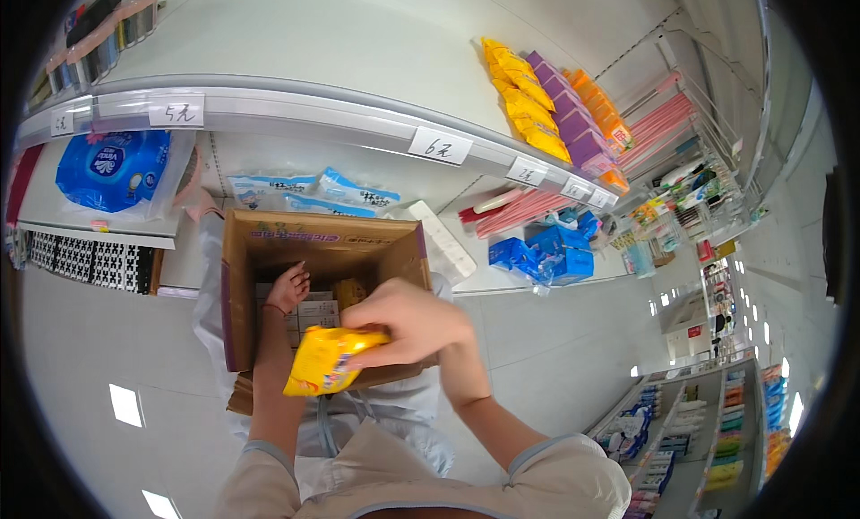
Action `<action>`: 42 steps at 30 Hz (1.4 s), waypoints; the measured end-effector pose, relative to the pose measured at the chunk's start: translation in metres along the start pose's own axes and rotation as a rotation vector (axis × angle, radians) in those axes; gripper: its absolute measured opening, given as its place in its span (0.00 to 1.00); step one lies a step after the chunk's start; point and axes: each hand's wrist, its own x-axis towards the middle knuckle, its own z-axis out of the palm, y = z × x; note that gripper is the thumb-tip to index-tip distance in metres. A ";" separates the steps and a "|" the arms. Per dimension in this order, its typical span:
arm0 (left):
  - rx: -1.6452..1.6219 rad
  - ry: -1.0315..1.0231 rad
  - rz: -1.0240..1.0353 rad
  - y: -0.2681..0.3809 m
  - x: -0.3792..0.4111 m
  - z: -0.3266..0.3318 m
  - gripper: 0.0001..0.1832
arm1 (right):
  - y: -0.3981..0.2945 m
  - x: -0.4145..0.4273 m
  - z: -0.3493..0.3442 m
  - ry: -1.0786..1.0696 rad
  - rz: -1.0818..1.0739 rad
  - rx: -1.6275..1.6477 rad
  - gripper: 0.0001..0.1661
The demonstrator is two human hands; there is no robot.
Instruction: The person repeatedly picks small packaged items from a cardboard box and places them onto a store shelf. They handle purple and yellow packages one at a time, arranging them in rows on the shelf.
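A yellow plastic packet is held in my right hand, above the near side of an open cardboard box. My left hand is inside the box at its left side, with fingers partly curled and no object seen in it. Below the hands, small white cartons lie in the box, and another yellow packet is beside them. What lies beneath my right hand is hidden. On the shelf above, similar yellow packets stand in a row beside purple boxes.
A shelf edge with price tags runs across above the box. On the lower shelf are blue-and-white packs, a white foam piece and blue boxes. A blue wipes pack sits left. Another stocked shelf stands lower right.
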 end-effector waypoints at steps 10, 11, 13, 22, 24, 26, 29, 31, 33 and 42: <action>0.135 0.113 -0.041 0.007 -0.004 -0.002 0.22 | 0.041 -0.069 -0.243 1.348 0.324 0.133 0.20; 0.138 0.107 -0.044 0.004 0.001 -0.001 0.22 | 0.054 -0.080 -0.265 1.312 0.371 0.172 0.22; 0.151 0.123 -0.042 0.005 0.003 -0.004 0.22 | 0.073 -0.083 -0.277 1.289 0.509 0.161 0.25; 0.179 0.124 -0.035 0.004 -0.002 -0.002 0.25 | 0.100 -0.080 -0.284 1.155 0.919 -0.838 0.28; 0.183 0.121 -0.023 0.003 0.000 -0.004 0.24 | 0.101 -0.079 -0.266 1.157 0.849 -1.075 0.25; 0.161 0.125 -0.032 0.003 0.003 -0.009 0.23 | 0.093 -0.069 -0.253 1.142 0.837 -1.233 0.22; 0.162 0.141 -0.037 0.002 0.002 -0.006 0.21 | 0.088 -0.065 -0.244 1.111 0.829 -1.334 0.20; 0.166 0.148 -0.034 0.003 0.001 -0.004 0.21 | 0.080 -0.062 -0.240 1.113 0.674 -1.375 0.19; 0.161 0.151 -0.026 0.002 0.000 -0.004 0.20 | 0.080 -0.064 -0.239 1.004 0.496 -1.233 0.20; 0.183 0.191 -0.045 0.005 -0.002 -0.008 0.20 | 0.079 -0.062 -0.219 0.921 0.547 -0.947 0.25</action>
